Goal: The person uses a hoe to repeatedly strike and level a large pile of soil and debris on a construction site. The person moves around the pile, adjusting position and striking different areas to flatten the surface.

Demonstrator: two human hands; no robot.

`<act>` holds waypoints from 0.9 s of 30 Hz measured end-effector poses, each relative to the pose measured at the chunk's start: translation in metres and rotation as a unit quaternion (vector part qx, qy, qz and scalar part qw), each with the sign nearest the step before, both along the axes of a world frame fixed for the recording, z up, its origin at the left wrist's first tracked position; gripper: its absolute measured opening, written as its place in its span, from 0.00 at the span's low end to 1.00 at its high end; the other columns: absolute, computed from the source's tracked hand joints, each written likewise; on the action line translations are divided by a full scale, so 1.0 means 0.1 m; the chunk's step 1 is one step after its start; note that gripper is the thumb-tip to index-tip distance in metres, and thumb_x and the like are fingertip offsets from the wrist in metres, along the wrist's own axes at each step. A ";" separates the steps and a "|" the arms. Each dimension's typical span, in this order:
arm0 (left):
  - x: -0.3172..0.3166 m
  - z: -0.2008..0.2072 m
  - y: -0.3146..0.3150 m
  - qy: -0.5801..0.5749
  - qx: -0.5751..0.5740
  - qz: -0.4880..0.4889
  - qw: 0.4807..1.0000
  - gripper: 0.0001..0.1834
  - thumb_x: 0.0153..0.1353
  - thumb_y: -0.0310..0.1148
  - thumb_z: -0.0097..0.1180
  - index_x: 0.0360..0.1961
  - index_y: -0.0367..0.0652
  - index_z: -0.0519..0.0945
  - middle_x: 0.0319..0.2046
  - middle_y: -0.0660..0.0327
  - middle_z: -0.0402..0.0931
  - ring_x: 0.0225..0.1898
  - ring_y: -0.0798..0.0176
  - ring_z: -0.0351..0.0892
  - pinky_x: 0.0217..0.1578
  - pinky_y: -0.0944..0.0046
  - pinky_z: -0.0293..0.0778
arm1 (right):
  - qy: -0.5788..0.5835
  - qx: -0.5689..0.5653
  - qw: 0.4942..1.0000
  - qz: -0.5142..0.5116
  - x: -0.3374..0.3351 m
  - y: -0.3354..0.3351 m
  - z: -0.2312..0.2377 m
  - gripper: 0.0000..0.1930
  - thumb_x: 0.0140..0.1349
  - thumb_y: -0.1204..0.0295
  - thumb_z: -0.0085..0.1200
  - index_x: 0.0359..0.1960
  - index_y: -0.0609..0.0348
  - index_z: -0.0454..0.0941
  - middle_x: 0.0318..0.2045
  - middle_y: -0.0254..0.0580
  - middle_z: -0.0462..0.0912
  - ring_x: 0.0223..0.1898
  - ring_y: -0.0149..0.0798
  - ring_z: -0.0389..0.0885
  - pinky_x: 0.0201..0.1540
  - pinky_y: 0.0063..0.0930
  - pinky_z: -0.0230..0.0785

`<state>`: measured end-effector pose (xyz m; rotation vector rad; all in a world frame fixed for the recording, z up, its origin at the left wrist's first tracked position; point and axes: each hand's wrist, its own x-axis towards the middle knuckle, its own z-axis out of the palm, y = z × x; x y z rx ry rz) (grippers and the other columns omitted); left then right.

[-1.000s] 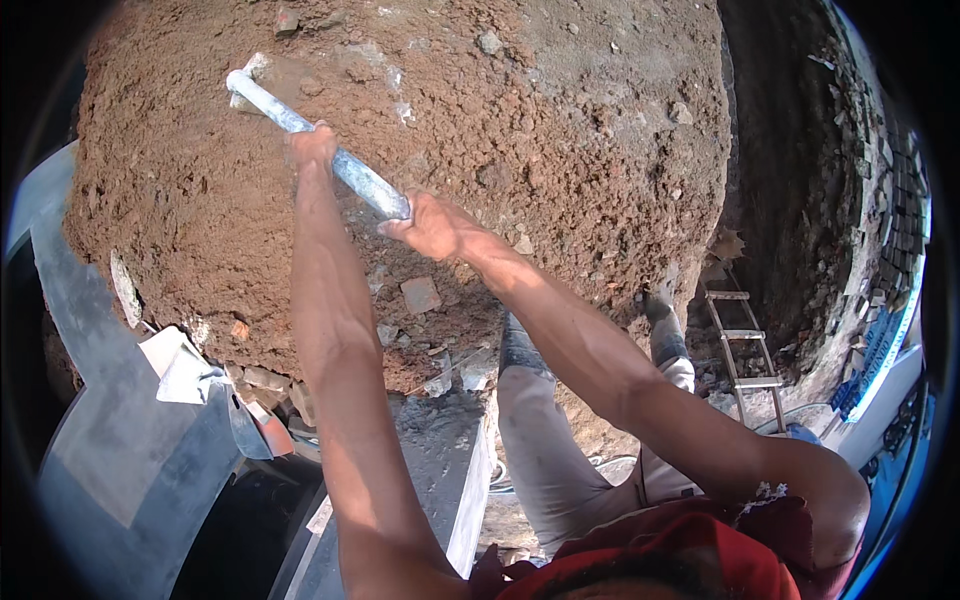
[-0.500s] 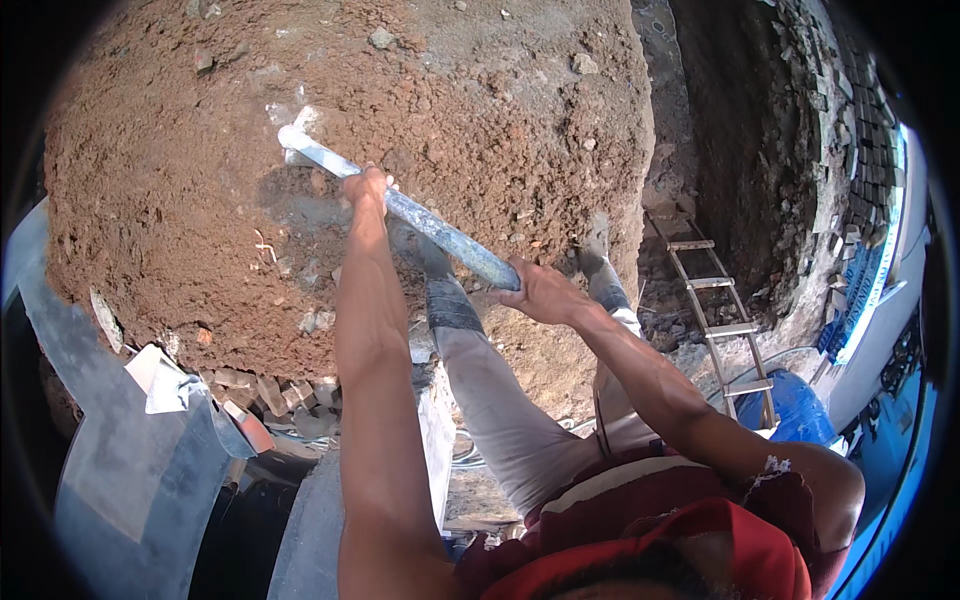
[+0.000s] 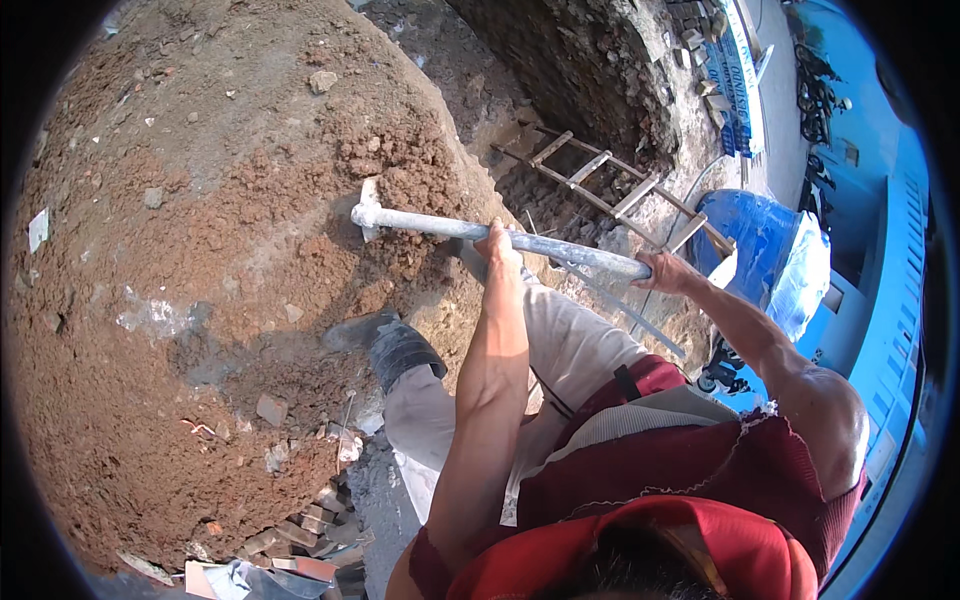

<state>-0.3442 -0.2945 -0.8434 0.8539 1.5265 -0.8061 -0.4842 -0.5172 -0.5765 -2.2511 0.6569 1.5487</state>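
Note:
A hoe [image 3: 430,223] with a long, pale, dirt-stained handle lies across my front. Its whitish head rests against loose brown soil [image 3: 250,255]; how deep the blade sits is hidden. My left hand [image 3: 497,245] is closed around the middle of the handle. At the handle's butt end, my right hand [image 3: 670,273] is wrapped round it, farther right. Below the handle, a dark boot [image 3: 400,350] stands on the soil mound at my left leg.
A wooden ladder [image 3: 610,190] leans in the trench right of the mound. Beside it stands a blue plastic-wrapped barrel [image 3: 750,245]. Broken bricks [image 3: 310,525] are piled at the mound's lower edge. A rough earth wall [image 3: 560,60] rises behind the trench.
My view and body have turned toward the right. The hoe's head has shifted to soil nearer the trench edge, and its handle lies flatter. Both hands keep their grip.

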 end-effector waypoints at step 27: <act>0.91 1.37 7.86 -0.082 0.526 0.063 0.844 0.16 0.69 0.32 0.57 0.46 0.25 0.72 0.20 0.55 0.74 0.15 0.58 0.75 0.18 0.56 0.74 | 0.018 0.405 0.885 0.229 2.10 6.42 -0.87 0.22 0.61 0.62 0.62 0.53 0.61 0.76 0.39 0.55 0.87 0.43 0.55 0.87 0.49 0.48 0.78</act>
